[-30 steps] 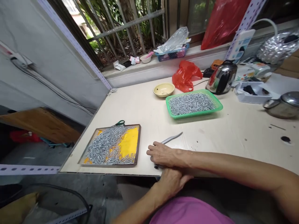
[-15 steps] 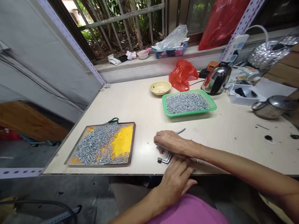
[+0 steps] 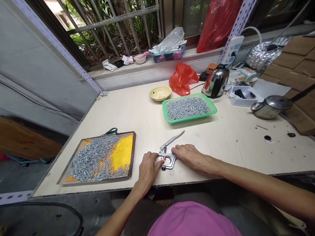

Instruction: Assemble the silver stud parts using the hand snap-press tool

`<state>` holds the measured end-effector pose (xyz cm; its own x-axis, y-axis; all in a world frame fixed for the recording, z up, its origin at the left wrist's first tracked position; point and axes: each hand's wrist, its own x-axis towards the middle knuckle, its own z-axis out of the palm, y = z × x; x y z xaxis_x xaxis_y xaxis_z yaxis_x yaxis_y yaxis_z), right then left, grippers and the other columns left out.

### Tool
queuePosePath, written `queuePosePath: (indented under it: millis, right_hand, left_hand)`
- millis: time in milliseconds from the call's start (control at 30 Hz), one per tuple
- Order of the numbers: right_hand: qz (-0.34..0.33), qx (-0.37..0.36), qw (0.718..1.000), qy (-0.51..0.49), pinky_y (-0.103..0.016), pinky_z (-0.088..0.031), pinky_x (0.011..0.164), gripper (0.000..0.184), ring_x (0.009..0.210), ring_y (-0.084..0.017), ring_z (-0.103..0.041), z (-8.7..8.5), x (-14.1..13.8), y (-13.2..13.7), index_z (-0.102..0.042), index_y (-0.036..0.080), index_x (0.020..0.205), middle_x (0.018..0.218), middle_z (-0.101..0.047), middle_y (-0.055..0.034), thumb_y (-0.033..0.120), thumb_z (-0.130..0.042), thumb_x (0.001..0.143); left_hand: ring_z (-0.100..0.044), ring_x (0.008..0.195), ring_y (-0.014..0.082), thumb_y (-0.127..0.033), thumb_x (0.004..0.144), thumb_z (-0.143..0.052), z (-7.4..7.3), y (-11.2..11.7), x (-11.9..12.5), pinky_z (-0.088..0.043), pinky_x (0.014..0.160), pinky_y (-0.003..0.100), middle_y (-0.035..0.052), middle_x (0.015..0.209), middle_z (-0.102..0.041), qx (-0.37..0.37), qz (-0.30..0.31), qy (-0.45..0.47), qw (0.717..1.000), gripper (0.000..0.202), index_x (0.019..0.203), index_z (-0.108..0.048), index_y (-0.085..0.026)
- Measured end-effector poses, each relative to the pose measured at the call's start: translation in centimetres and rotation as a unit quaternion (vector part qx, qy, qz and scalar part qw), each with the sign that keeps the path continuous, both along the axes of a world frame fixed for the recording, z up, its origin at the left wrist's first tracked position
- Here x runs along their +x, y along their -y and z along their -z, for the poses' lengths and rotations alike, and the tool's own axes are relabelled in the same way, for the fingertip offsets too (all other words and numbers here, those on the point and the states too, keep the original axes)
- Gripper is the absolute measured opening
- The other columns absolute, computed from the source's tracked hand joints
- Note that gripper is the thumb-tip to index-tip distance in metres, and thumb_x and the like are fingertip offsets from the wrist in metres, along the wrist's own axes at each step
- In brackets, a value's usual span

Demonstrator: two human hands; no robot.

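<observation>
A metal hand-press plier tool (image 3: 168, 153) lies on the pale table (image 3: 241, 144) near its front edge, its long handle pointing away to the right. My left hand (image 3: 147, 169) rests flat beside the tool's head, fingertips touching it, fingers apart. My right hand (image 3: 189, 156) lies on the table at the tool's right side, fingers stretched toward its jaw. Left of them sits a brown-framed yellow tray (image 3: 123, 154) heaped with small silver metal pieces (image 3: 92, 159).
A green basket (image 3: 213, 109) of silver pieces stands farther back, with a yellow bowl (image 3: 159, 93), red bag (image 3: 182, 78) and steel kettle (image 3: 216, 85) behind it. A steel pot (image 3: 269, 107) and cardboard (image 3: 292, 65) sit right. Green-handled scissors (image 3: 111, 131) lie behind the tray.
My left hand came up from below the table edge onto the table left of the tool. My right hand slid off the tool to its right side, uncovering it. The view shifted right.
</observation>
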<state>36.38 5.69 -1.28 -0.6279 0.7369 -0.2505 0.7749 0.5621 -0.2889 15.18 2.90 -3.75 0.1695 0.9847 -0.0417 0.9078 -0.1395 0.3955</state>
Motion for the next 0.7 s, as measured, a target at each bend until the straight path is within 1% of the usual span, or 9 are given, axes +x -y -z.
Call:
queuePosePath:
  millis: [167, 267, 333, 367, 433, 533, 600, 667, 700]
  right_hand:
    - [0.001, 0.015, 1.000, -0.024, -0.033, -0.037, 0.071, 0.019, 0.082, -0.021, -0.053, 2.2, 0.4, -1.0, -0.050, 0.021, 0.102, 0.097, -0.055, -0.0069, 0.014, -0.034, 0.093]
    - [0.010, 0.012, 0.999, -0.046, -0.034, -0.037, 0.075, 0.020, 0.085, -0.021, -0.051, 2.4, 0.3, -0.8, -0.050, 0.021, 0.101, 0.097, -0.053, -0.0070, 0.012, -0.035, 0.092]
    - [0.011, 0.011, 0.998, -0.067, -0.034, -0.037, 0.077, 0.022, 0.086, -0.021, -0.050, 2.1, 0.1, -0.6, -0.050, 0.020, 0.102, 0.098, -0.053, -0.0071, 0.009, -0.034, 0.091]
    - [0.009, 0.013, 0.997, -0.079, -0.034, -0.037, 0.077, 0.023, 0.086, -0.020, -0.050, 1.9, -0.1, -0.5, -0.049, 0.020, 0.102, 0.099, -0.052, -0.0069, 0.008, -0.033, 0.090]
    - [0.005, 0.024, 0.995, -0.096, -0.034, -0.037, 0.077, 0.026, 0.086, -0.020, -0.049, 1.5, -0.7, -0.3, -0.049, 0.019, 0.103, 0.100, -0.052, -0.0066, 0.006, -0.031, 0.090]
    - [-0.002, 0.053, 0.992, -0.110, -0.033, -0.037, 0.077, 0.027, 0.085, -0.019, -0.049, 1.2, -1.8, -0.1, -0.048, 0.018, 0.103, 0.100, -0.052, -0.0061, 0.003, -0.031, 0.088]
    - [-0.008, 0.057, 0.992, -0.112, -0.033, -0.036, 0.077, 0.027, 0.085, -0.019, -0.049, 1.2, -2.3, 0.0, -0.047, 0.017, 0.104, 0.100, -0.052, -0.0063, 0.003, -0.034, 0.086]
    - [-0.008, 0.043, 0.992, -0.118, -0.032, -0.036, 0.078, 0.028, 0.086, -0.019, -0.048, 1.2, -2.4, 0.3, -0.047, 0.018, 0.105, 0.102, -0.051, -0.0064, 0.002, -0.036, 0.085]
    - [-0.005, 0.032, 0.992, -0.123, -0.032, -0.035, 0.079, 0.031, 0.088, -0.019, -0.048, 1.1, -2.4, 0.5, -0.047, 0.018, 0.105, 0.102, -0.050, -0.0061, 0.000, -0.035, 0.084]
  left_hand:
    - [-0.057, 0.090, 0.0208, -0.019, 0.085, -0.049, 0.2, -0.4, -0.2, -0.045, 0.076, 0.033, 0.0049, 0.090, -0.062, -0.013, -0.006, -0.001, 1.000, 0.015, 0.093, -0.061, -0.018]
    - [-0.060, 0.083, 0.0200, -0.017, 0.084, -0.048, 0.0, -0.6, -1.3, -0.046, 0.074, 0.032, 0.0050, 0.083, -0.064, -0.014, -0.014, 0.011, 1.000, 0.013, 0.083, -0.061, -0.017]
    - [-0.061, 0.077, 0.0191, -0.018, 0.082, -0.050, -1.0, -1.6, -1.5, -0.047, 0.071, 0.032, 0.0046, 0.080, -0.065, -0.003, -0.029, 0.037, 0.999, 0.012, 0.081, -0.062, -0.017]
    - [-0.062, 0.075, 0.0186, -0.020, 0.082, -0.052, -1.8, -2.5, -1.3, -0.048, 0.070, 0.031, 0.0042, 0.079, -0.066, 0.014, -0.033, 0.056, 0.998, 0.011, 0.082, -0.063, -0.017]
    - [-0.063, 0.075, 0.0177, -0.023, 0.081, -0.055, -4.2, -4.8, -0.1, -0.049, 0.071, 0.031, 0.0040, 0.082, -0.068, 0.072, -0.027, 0.100, 0.992, 0.012, 0.086, -0.065, -0.017]
    - [-0.064, 0.078, 0.0155, -0.025, 0.084, -0.054, -9.1, -8.3, 3.2, -0.052, 0.074, 0.029, 0.0043, 0.094, -0.069, 0.172, 0.008, 0.175, 0.969, 0.021, 0.098, -0.067, -0.019]
    - [-0.065, 0.080, 0.0135, -0.025, 0.085, -0.052, -11.8, -10.0, 4.9, -0.053, 0.074, 0.027, 0.0045, 0.105, -0.068, 0.215, 0.026, 0.220, 0.951, 0.028, 0.109, -0.064, -0.020]
    - [-0.064, 0.083, 0.0128, -0.027, 0.085, -0.052, -13.3, -11.0, 5.0, -0.053, 0.073, 0.026, 0.0042, 0.111, -0.066, 0.243, 0.027, 0.237, 0.940, 0.030, 0.112, -0.064, -0.021]
    - [-0.064, 0.084, 0.0131, -0.029, 0.085, -0.052, -13.4, -11.3, 4.3, -0.053, 0.073, 0.026, 0.0039, 0.111, -0.066, 0.253, 0.018, 0.233, 0.939, 0.030, 0.111, -0.065, -0.021]
